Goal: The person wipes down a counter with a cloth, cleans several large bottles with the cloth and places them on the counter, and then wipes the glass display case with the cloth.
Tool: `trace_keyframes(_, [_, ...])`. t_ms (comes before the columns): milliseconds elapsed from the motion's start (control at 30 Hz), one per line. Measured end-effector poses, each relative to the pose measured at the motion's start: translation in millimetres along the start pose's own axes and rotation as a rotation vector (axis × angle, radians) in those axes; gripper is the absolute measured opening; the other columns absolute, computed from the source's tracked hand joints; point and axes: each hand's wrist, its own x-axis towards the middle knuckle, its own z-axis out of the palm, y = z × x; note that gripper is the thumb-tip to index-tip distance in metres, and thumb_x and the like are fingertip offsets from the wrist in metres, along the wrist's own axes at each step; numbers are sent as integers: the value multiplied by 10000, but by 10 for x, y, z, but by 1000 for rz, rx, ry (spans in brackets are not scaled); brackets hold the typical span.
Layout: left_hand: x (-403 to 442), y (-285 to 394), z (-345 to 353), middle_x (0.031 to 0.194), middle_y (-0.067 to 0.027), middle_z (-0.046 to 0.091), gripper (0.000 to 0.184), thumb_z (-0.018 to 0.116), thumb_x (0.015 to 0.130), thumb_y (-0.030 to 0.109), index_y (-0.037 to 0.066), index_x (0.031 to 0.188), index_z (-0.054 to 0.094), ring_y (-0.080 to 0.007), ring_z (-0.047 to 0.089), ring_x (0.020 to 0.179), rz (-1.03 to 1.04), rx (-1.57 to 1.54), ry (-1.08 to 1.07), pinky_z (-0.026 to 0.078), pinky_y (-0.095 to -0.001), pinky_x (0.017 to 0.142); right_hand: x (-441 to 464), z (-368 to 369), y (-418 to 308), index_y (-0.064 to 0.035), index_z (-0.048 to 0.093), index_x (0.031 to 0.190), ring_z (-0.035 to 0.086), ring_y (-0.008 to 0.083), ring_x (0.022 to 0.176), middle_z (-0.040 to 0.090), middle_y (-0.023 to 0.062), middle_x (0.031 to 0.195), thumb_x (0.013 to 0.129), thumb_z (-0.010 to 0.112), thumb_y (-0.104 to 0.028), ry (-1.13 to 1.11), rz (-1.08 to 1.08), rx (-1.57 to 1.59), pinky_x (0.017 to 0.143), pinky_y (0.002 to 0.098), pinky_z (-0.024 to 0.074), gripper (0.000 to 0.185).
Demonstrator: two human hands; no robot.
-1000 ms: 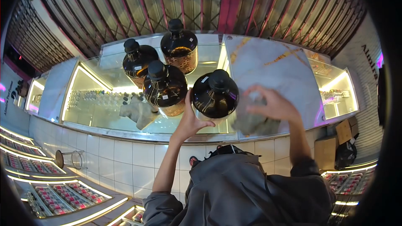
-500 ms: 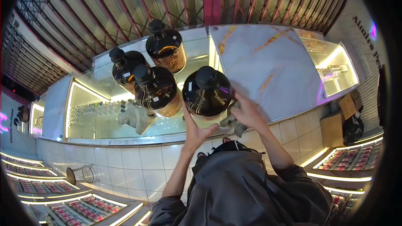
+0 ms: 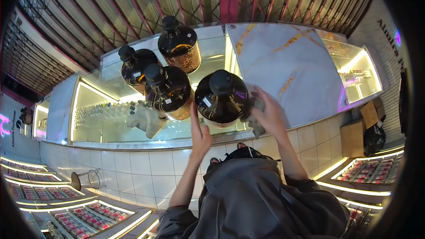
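Observation:
Near the front of the glass counter stands a large dark, round-shouldered bottle (image 3: 222,102) with a black cap and a small white label. My left hand (image 3: 201,137) is at its lower left side, index finger stretched up and thumb apart, with nothing held. On the bottle's right, my right hand (image 3: 271,117) has a grey cloth (image 3: 256,126) between its fingers and the glass. Just left stands a similar bottle (image 3: 169,93) with a patterned lower part. Behind it are two more, one at the left (image 3: 139,68) and one farther back (image 3: 179,48).
Another grey cloth (image 3: 148,121) lies on the glass top (image 3: 110,130), left of my left hand. A marble-patterned panel (image 3: 287,66) extends to the right. Folding metal shutters (image 3: 199,0) rise behind. Cardboard boxes (image 3: 353,138) sit at the right, a stool (image 3: 86,179) at the lower left.
My right hand and its cloth have come in from the right to the near bottle. The bottle's label has turned leftward and toward me. My left thumb has drawn in.

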Motion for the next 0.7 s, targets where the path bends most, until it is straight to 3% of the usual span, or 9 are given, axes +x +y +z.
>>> trace_keyframes(133, [-5, -30, 74, 1613, -235, 201, 893, 386, 986, 577, -31, 1573, 97, -362, 249, 1474, -31, -17, -13, 211, -436, 1200, -373, 358, 52, -78, 209, 1578, 606, 355, 1195, 551, 195, 1406, 813, 795, -273, -46, 17, -104, 915, 369, 507, 983])
trace_keyframes(333, [-21, 2, 92, 1620, -222, 192, 929, 276, 965, 662, -3, 1584, 84, -345, 249, 1476, -74, -27, -54, 202, -440, 1204, -290, 583, 1, -101, 154, 1592, 587, 372, 1220, 531, 208, 1431, 782, 826, -272, 6, 76, 26, 937, 403, 497, 1067])
trace_keyframes(500, [-4, 49, 104, 1626, -211, 184, 969, 184, 947, 733, 20, 1594, 73, -332, 249, 1477, -97, -33, -45, 194, -444, 1207, -7, 131, 28, -125, 135, 1599, 587, 361, 1222, 519, 214, 1446, 749, 852, -282, -206, 65, -98, 962, 404, 480, 1123])
trace_keyframes(633, [10, 98, 102, 1631, -202, 177, 1007, 110, 933, 790, 38, 1601, 64, -321, 249, 1478, -121, -28, -38, 188, -446, 1210, 254, -78, 190, -157, 95, 1605, 586, 358, 1224, 514, 210, 1452, 711, 876, -289, -536, 178, 3, 987, 411, 464, 1194])
trace_keyframes(667, [77, 97, 42, 1631, -202, 177, 1007, 110, 933, 790, 38, 1601, 64, -321, 249, 1478, -124, -27, -41, 188, -446, 1210, 232, -90, 166, -157, 95, 1605, 586, 358, 1224, 514, 210, 1452, 711, 876, -289, -535, 182, 5, 987, 411, 464, 1194])
trace_keyframes(700, [146, 83, -13, 1622, -207, 193, 996, 195, 913, 745, 34, 1598, 65, -325, 265, 1468, -126, -5, -82, 204, -445, 1203, 202, -108, 115, -160, 92, 1605, 582, 361, 1229, 511, 208, 1455, 703, 882, -289, -492, 165, -39, 990, 414, 462, 1205])
